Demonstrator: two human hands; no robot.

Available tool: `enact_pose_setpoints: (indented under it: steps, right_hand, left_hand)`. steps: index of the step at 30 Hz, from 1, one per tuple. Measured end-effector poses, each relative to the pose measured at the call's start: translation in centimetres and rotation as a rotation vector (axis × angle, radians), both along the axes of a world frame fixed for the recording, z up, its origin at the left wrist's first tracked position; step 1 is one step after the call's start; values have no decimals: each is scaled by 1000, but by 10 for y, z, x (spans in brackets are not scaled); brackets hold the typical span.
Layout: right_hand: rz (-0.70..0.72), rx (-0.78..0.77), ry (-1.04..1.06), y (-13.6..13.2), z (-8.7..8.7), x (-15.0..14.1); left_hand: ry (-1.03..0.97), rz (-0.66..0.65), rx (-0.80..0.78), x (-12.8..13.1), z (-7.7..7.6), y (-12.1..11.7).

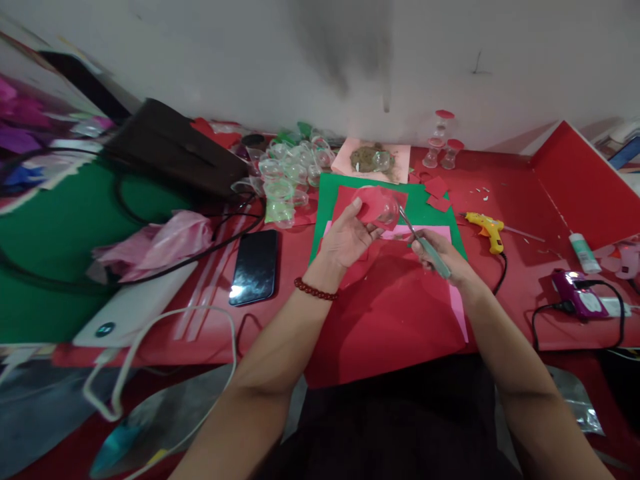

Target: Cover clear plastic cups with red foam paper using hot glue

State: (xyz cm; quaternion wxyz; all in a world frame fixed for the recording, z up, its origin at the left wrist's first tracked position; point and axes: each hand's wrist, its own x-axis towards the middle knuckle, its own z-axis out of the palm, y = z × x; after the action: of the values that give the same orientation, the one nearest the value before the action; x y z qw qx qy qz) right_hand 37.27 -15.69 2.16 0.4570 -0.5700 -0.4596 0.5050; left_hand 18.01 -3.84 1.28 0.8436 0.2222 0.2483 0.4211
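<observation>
My left hand (347, 233) grips a piece of red paper (367, 203) with a small clear plastic cup (388, 212) against it. Its thumb lies along the near edge of the paper. In my right hand (443, 257) is a pair of scissors (433, 257) with a pale green handle, seen edge-on. The metal blades point up and left and meet the right edge of the red paper beside the cup. Below both hands lies a large red sheet (390, 320), over pink paper (457, 310) and a green sheet (330, 193).
Clear plastic cups (295, 167) are heaped at the back left. Joined cups with red tops (449, 153) stand at the back right. A yellow glue gun (486, 228), a glue bottle (584, 252) and a purple power adapter (577, 293) lie right. A phone (255, 267) lies left.
</observation>
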Motion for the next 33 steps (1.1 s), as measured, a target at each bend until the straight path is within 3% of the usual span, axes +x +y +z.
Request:
enact_pose_setpoints:
  steps: [6,10,15,33]
  right_hand:
    - [19,-15,87,1,-2,5]
    - [-35,-24,93,4,-4,6]
    - [-5,-33,112,3,2,6]
    - [-25,-58,116,2,4,7]
  left_hand:
    - [20,-25,38,0,2,-4]
    - [29,-38,97,-2,-5,-2]
    - [40,-70,141,-4,-12,1]
    - [27,-56,148,-4,-9,0]
